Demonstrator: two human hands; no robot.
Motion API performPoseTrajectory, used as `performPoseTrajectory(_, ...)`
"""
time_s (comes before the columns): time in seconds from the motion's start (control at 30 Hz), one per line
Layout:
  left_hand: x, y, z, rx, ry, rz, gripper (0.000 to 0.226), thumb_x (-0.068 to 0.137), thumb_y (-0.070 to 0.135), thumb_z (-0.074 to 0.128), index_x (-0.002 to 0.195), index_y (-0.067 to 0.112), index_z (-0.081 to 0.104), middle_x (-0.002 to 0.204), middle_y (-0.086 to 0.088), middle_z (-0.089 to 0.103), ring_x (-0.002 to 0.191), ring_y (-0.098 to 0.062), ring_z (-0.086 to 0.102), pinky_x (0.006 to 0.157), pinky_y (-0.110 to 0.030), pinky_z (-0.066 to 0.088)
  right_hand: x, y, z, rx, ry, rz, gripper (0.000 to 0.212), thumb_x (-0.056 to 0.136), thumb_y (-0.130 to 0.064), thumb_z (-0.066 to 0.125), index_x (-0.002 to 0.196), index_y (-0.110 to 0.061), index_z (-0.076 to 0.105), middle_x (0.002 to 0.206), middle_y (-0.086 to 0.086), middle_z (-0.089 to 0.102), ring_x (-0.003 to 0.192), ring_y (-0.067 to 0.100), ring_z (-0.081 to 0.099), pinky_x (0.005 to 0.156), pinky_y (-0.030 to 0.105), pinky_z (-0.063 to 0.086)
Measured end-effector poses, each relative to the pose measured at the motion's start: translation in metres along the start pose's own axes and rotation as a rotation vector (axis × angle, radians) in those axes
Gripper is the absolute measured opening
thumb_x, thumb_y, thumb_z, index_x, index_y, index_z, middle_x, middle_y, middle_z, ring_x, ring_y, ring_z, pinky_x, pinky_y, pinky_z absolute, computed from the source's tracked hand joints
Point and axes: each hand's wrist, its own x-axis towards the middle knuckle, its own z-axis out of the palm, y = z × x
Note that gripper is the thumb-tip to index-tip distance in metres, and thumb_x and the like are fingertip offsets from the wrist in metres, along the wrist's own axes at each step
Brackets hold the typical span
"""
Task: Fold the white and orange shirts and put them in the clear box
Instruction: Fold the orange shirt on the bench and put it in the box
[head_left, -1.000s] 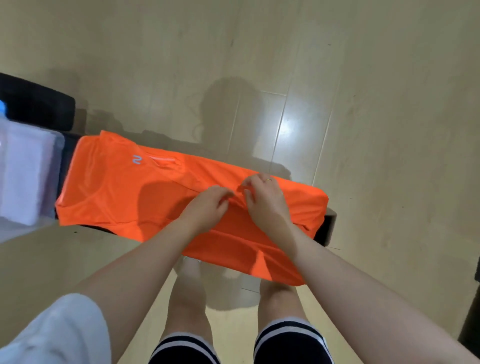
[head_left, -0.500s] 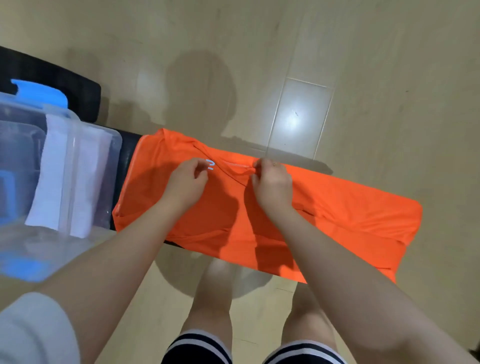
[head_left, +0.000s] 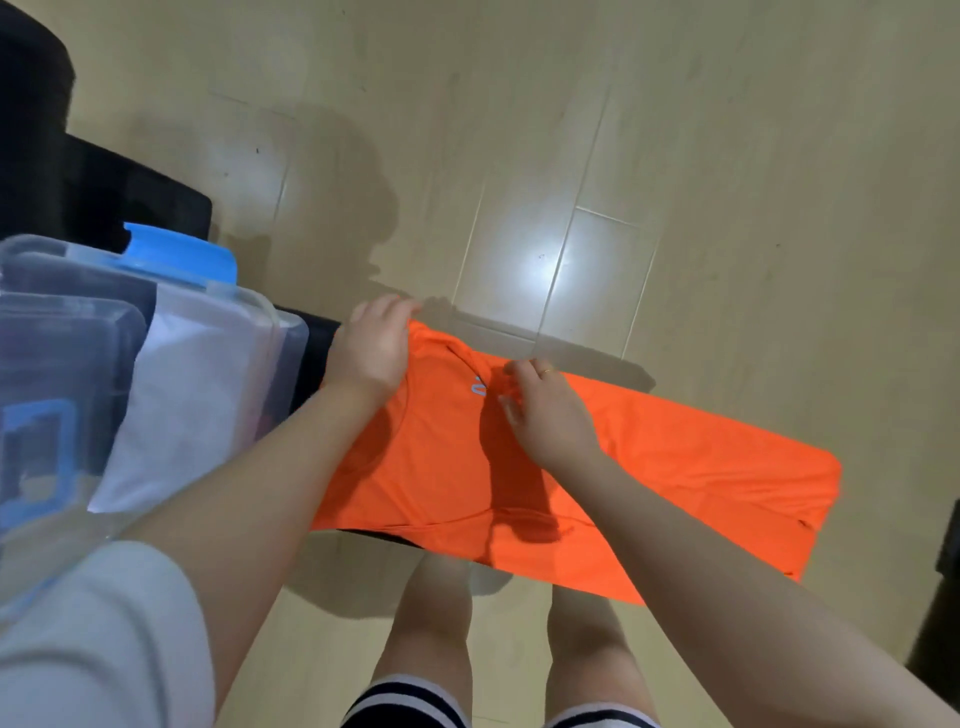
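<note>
An orange shirt (head_left: 675, 483), folded into a long strip, lies across a narrow black bench (head_left: 317, 358) with its collar end to the left. My left hand (head_left: 371, 348) lies on the shirt's left collar corner, fingers curled over the far edge. My right hand (head_left: 545, 410) pinches the fabric at the neckline beside a small pale logo. The clear box (head_left: 280, 332) with a blue latch stands at the left of the bench. A folded white shirt (head_left: 192, 395) lies inside it.
A clear lid with blue clips (head_left: 57, 395) leans in the box at the far left. A black object (head_left: 78, 176) sits behind the box. A dark object (head_left: 940, 613) stands at the right edge. Pale wooden floor surrounds the bench; my legs are below it.
Both hands have moved left along the shirt from its middle to the collar end. My left hand has reached the collar corner; the view has swung left, bringing the box in.
</note>
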Motion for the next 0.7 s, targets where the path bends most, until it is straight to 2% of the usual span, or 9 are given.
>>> performPoseTrajectory(0.1, 0.032, -0.007, 0.0, 0.026, -0.141, 0.057, 0.035, 0.094, 0.012, 0.042, 0.127, 0.009, 0.052, 0.133, -0.014, 0.053, 0.125, -0.033, 0.042, 0.103, -0.037, 0.033, 0.022, -0.015, 0.005, -0.043, -0.001, 0.05, 0.031, 0.09, -0.028, 0.051, 0.114, -0.008, 0.051, 0.117, 0.015, 0.053, 0.11, 0.034, 0.052, 0.084, 0.04, 0.043)
performPoseTrajectory(0.23, 0.054, -0.008, 0.006, -0.077, -0.384, 0.067, 0.031, 0.096, 0.019, 0.041, 0.118, 0.006, 0.058, 0.128, -0.014, 0.058, 0.119, -0.027, 0.051, 0.094, -0.027, 0.036, 0.033, -0.025, 0.016, -0.097, 0.057, 0.116, 0.024, 0.088, -0.025, 0.053, 0.108, -0.011, 0.052, 0.114, 0.012, 0.057, 0.107, 0.033, 0.054, 0.078, 0.039, 0.043)
performPoseTrajectory(0.33, 0.065, -0.016, 0.012, 0.187, -0.532, 0.081, 0.036, 0.092, 0.034, 0.041, 0.125, 0.025, 0.054, 0.137, -0.003, 0.052, 0.129, -0.026, 0.043, 0.109, -0.035, 0.027, 0.034, -0.029, 0.023, -0.048, 0.082, 0.115, 0.021, 0.088, -0.016, 0.049, 0.109, -0.012, 0.052, 0.114, 0.01, 0.056, 0.107, 0.032, 0.053, 0.076, 0.039, 0.043)
performPoseTrajectory(0.4, 0.07, -0.019, 0.01, 0.316, -0.587, 0.073, 0.039, 0.088, 0.039, 0.042, 0.123, 0.029, 0.054, 0.137, -0.004, 0.052, 0.13, -0.028, 0.041, 0.111, -0.041, 0.02, 0.033, -0.03, 0.026, -0.012, 0.089, 0.08, 0.022, 0.088, -0.011, 0.046, 0.109, -0.011, 0.053, 0.113, 0.011, 0.055, 0.106, 0.032, 0.053, 0.075, 0.04, 0.044)
performPoseTrajectory(0.5, 0.072, -0.013, 0.0, 0.381, -0.554, 0.086, 0.036, 0.08, 0.037, 0.045, 0.108, 0.023, 0.063, 0.115, -0.008, 0.062, 0.121, -0.03, 0.045, 0.108, -0.043, 0.018, 0.028, -0.025, 0.024, 0.031, 0.097, 0.049, 0.025, 0.088, -0.012, 0.047, 0.112, -0.011, 0.055, 0.113, 0.011, 0.053, 0.106, 0.032, 0.053, 0.076, 0.04, 0.045)
performPoseTrajectory(0.57, 0.067, -0.008, -0.01, 0.377, -0.517, 0.154, 0.025, 0.077, 0.03, 0.048, 0.094, 0.02, 0.063, 0.095, -0.005, 0.062, 0.112, -0.029, 0.05, 0.101, -0.039, 0.024, 0.024, -0.022, 0.021, 0.046, 0.097, 0.045, 0.024, 0.089, -0.013, 0.048, 0.111, -0.011, 0.056, 0.112, 0.012, 0.053, 0.105, 0.032, 0.054, 0.074, 0.04, 0.044)
performPoseTrajectory(0.63, 0.057, -0.004, -0.02, 0.344, -0.479, 0.239, 0.006, 0.078, 0.022, 0.053, 0.083, 0.02, 0.054, 0.095, -0.006, 0.061, 0.105, -0.029, 0.054, 0.087, -0.033, 0.033, 0.021, -0.022, 0.02, 0.052, 0.1, 0.023, 0.021, 0.088, -0.012, 0.048, 0.107, -0.01, 0.057, 0.109, 0.014, 0.054, 0.102, 0.034, 0.056, 0.072, 0.041, 0.045)
performPoseTrajectory(0.7, 0.046, 0.001, -0.027, 0.359, -0.458, 0.283, 0.008, 0.081, 0.019, 0.054, 0.089, 0.017, 0.052, 0.106, -0.01, 0.058, 0.104, -0.031, 0.054, 0.078, -0.033, 0.038, 0.019, -0.024, 0.02, 0.076, 0.105, 0.022, 0.019, 0.087, -0.009, 0.048, 0.104, -0.009, 0.058, 0.106, 0.016, 0.053, 0.098, 0.036, 0.056, 0.071, 0.043, 0.046)
